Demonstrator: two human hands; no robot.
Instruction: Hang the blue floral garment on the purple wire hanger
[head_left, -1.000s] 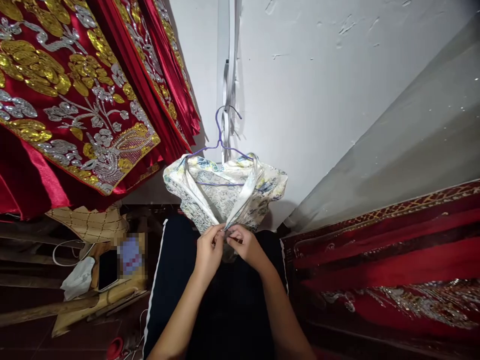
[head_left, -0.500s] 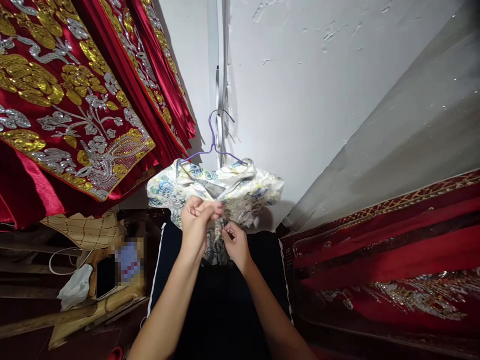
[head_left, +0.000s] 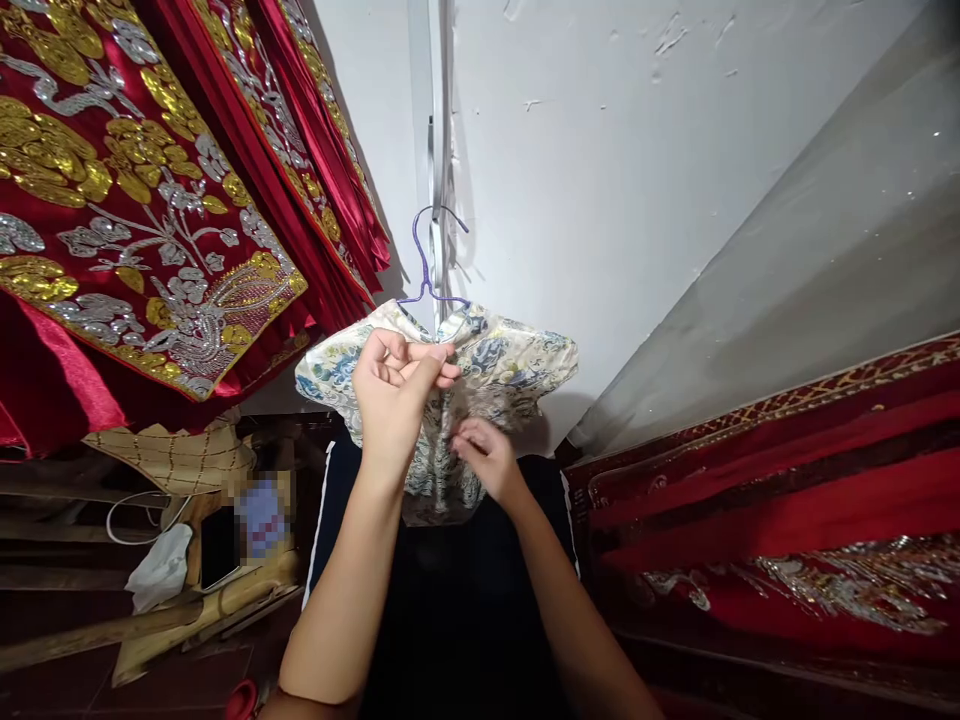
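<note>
A cream garment with blue and yellow flowers (head_left: 495, 355) hangs on a purple wire hanger (head_left: 425, 265) in front of the wall. My left hand (head_left: 401, 375) is pinched on the garment's front edge just below the neckline. Lower and to the right, my right hand (head_left: 484, 452) is beside the front opening, its fingers curled and slightly blurred; whether they grip the cloth is too unclear to tell. The gathered lower part of the garment hangs between my forearms.
Red cloth with gold and silver sequins (head_left: 172, 220) hangs at the left. Below it, a dark phone (head_left: 219, 548) and a white crumpled bag (head_left: 161, 568) lie on a wooden seat. Red embroidered fabric (head_left: 840, 510) under clear plastic is at the right.
The garment's neckline has spread flatter over the hanger. My left hand has risen with the front edge, and my right hand has moved slightly up and to the right.
</note>
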